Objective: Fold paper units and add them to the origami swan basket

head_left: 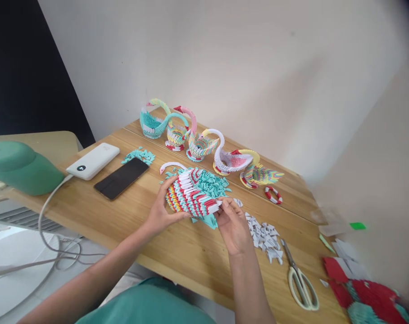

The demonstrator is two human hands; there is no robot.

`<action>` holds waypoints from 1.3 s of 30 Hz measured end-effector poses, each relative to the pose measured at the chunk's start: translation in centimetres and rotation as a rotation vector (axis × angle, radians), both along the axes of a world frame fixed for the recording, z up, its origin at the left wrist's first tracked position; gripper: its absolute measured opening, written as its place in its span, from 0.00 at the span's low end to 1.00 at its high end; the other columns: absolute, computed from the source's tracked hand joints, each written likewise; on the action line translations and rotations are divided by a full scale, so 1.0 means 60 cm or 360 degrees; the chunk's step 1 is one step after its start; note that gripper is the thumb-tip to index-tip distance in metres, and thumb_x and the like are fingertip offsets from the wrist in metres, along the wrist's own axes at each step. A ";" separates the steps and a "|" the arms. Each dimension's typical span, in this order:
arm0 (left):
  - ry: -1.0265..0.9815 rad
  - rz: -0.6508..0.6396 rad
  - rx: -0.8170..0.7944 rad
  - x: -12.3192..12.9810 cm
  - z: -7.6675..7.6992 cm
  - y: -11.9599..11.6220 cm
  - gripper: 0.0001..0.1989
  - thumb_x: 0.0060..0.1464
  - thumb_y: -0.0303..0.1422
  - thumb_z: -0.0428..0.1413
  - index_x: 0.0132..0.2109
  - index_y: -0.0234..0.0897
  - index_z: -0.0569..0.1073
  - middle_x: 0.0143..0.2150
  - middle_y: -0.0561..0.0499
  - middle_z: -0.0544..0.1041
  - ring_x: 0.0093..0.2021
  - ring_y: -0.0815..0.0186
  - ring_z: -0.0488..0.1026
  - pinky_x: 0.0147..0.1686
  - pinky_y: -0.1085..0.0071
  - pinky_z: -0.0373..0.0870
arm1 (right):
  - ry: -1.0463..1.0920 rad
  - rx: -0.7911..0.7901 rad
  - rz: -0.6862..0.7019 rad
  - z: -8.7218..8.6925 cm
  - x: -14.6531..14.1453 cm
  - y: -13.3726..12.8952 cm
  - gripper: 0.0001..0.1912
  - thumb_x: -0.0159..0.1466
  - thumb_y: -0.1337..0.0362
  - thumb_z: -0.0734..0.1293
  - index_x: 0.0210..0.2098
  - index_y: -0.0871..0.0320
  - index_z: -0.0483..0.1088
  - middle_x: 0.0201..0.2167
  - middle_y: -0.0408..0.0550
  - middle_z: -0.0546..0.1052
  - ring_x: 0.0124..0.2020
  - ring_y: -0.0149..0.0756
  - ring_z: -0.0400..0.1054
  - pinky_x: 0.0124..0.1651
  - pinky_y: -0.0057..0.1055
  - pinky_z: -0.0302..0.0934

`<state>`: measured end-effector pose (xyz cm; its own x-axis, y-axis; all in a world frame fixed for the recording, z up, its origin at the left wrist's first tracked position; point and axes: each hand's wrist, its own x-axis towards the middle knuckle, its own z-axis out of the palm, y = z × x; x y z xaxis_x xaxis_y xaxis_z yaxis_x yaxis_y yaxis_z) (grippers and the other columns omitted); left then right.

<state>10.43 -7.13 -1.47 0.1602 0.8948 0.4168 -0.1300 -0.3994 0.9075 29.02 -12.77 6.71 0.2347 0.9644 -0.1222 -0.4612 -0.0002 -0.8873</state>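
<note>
My left hand (159,215) is wrapped round the left side of a 3D origami body (188,194), built from rows of red, white, teal and yellow folded paper pieces. At its right end, my right hand (234,225) is closed in a pinch on a small white folded paper piece (219,203), touching the white points there. Whether that piece is seated on the body I cannot tell. Behind and beneath the body lies a pile of teal folded pieces (213,183). A curved white neck with a pink-red tip (172,164) rests just beyond my left hand.
Finished paper swans (226,159) line the table's back. A red-and-white ring (274,195), white folded pieces (265,236) and scissors (299,279) lie right. A phone (122,177), power bank (93,160), teal pieces (138,155) and green container (25,166) are left.
</note>
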 end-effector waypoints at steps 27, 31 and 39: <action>0.0090 0.0042 0.0056 -0.002 0.009 0.000 0.46 0.41 0.44 0.68 0.65 0.43 0.58 0.66 0.40 0.60 0.66 0.45 0.56 0.65 0.49 0.52 | -0.0255 -0.0045 -0.0149 -0.011 -0.009 -0.001 0.14 0.48 0.54 0.78 0.28 0.55 0.78 0.27 0.41 0.77 0.30 0.31 0.68 0.36 0.29 0.64; 0.0099 0.0059 -0.0014 -0.002 0.011 -0.001 0.47 0.41 0.44 0.68 0.65 0.42 0.58 0.66 0.39 0.60 0.66 0.45 0.57 0.65 0.49 0.53 | -0.0652 0.0002 -0.0221 -0.013 -0.011 -0.006 0.12 0.54 0.53 0.74 0.31 0.55 0.78 0.30 0.44 0.78 0.33 0.35 0.69 0.40 0.33 0.63; -0.0087 0.0082 -0.0154 0.007 0.006 -0.003 0.47 0.39 0.45 0.69 0.64 0.42 0.58 0.66 0.40 0.60 0.65 0.47 0.60 0.64 0.51 0.57 | -0.0621 0.0030 -0.0128 0.002 -0.001 -0.004 0.18 0.58 0.50 0.71 0.43 0.53 0.78 0.40 0.47 0.81 0.44 0.40 0.72 0.49 0.36 0.63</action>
<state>10.84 -7.29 -1.12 0.0921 0.9376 0.3352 -0.1621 -0.3180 0.9341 28.98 -13.00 6.80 0.3351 0.9421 0.0085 -0.0874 0.0401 -0.9954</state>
